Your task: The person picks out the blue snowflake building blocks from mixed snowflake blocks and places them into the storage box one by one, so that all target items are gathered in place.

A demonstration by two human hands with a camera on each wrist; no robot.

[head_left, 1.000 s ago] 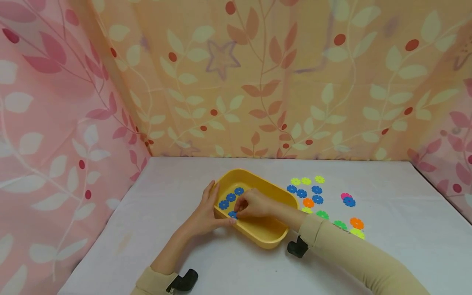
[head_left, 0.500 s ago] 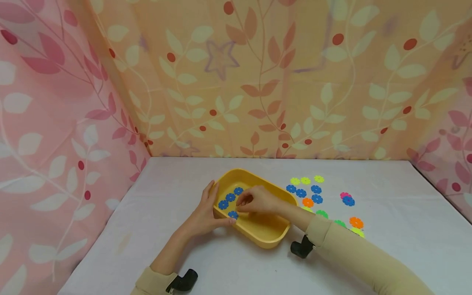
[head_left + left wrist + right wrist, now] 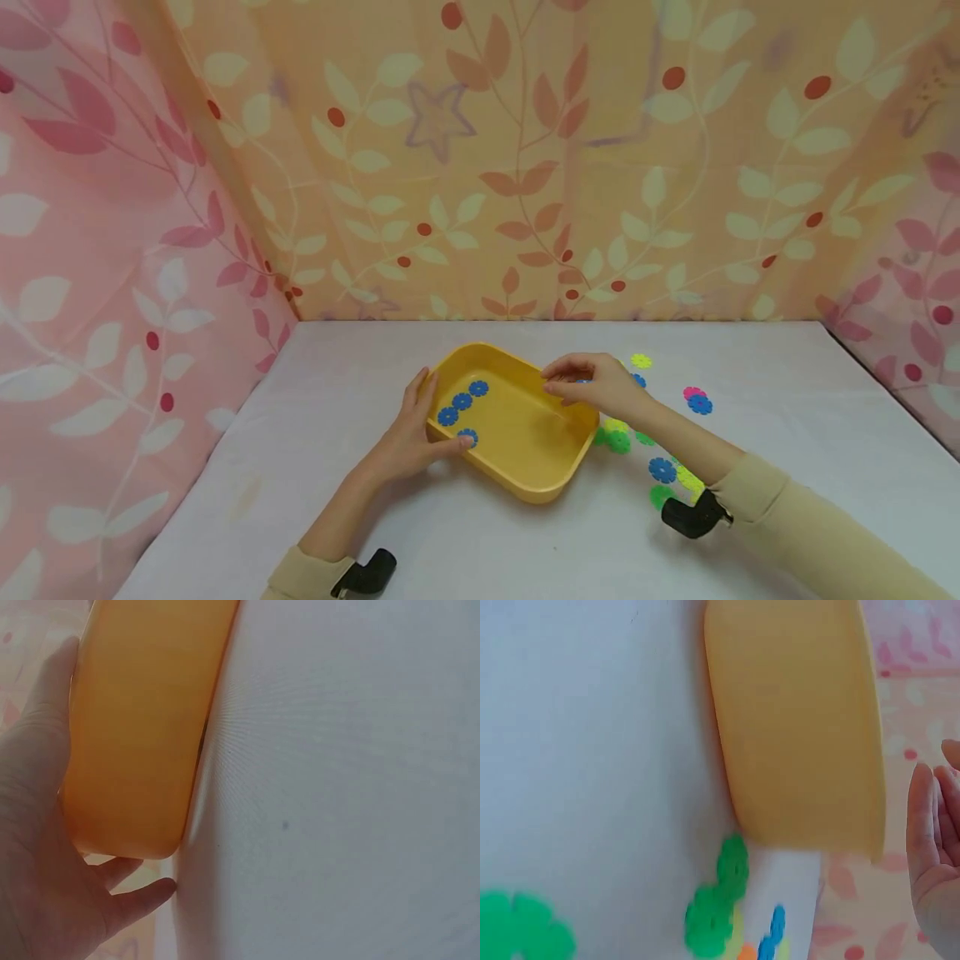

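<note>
A yellow plastic tray [image 3: 525, 450] stands on the white table. My left hand [image 3: 416, 433] grips its left end, thumb at the near rim and fingers around the outer wall; the left wrist view has the same hand [image 3: 67, 847] around the tray's end. Inside, three blue flower-shaped discs [image 3: 462, 402] lie in a row along the left end. Another blue disc [image 3: 468, 437] sits by the near wall, partly behind my thumb. Over the tray's right rim is my right hand [image 3: 600, 387], its fingers loosely bent and nothing visible between them.
Right of the tray, loose flower discs lie scattered: green [image 3: 618, 442], blue [image 3: 662, 470], yellow [image 3: 641, 361], and a blue one [image 3: 701, 404] overlapping a pink one. My right hand and forearm hide some. Patterned curtains [image 3: 525, 167] stand behind the table.
My right hand has risen from the blue disc near the tray's near wall and moved right, over the right rim. That disc stays in the tray. My left hand keeps its hold.
</note>
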